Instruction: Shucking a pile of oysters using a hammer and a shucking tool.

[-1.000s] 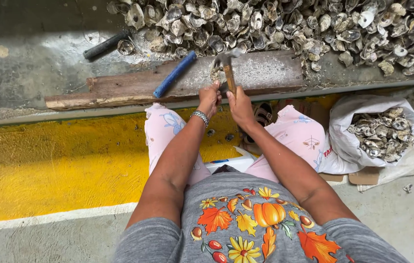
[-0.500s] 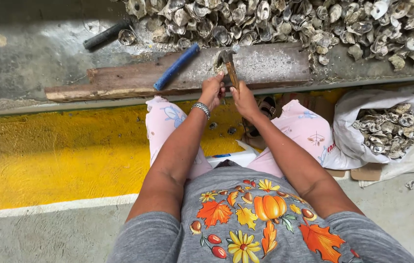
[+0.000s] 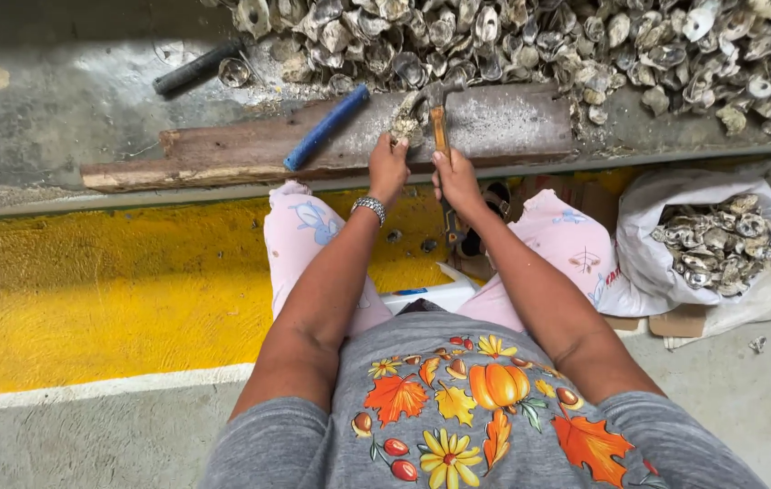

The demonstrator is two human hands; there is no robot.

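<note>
Two hands clamp: left (image 3: 388, 167) on craggy oyster (image 3: 405, 127), right (image 3: 455, 179) on wooden-handled hammer (image 3: 441, 113).

We see a grey shirt (image 3: 458, 426) printed with an orange pumpkin, red and orange leaves, yellow flowers and red berries. The trousers (image 3: 299, 231) are pale pink with faint blue and pink motifs. At nine o'clock a bright yellow band (image 3: 86, 299) runs across the floor, edged below by a white line. The table (image 3: 41, 109) is dull grey, the board (image 3: 222, 154) on it brown and weathered. The shells (image 3: 585, 45) at twelve o'clock are mottled grey and cream. One tool has a blue handle (image 3: 327, 127), another a black handle (image 3: 195, 68), the hammer (image 3: 440, 118) an orange-brown one. The bag (image 3: 648, 254) at three o'clock is white; the bracelet (image 3: 369, 208) is silver.
</note>
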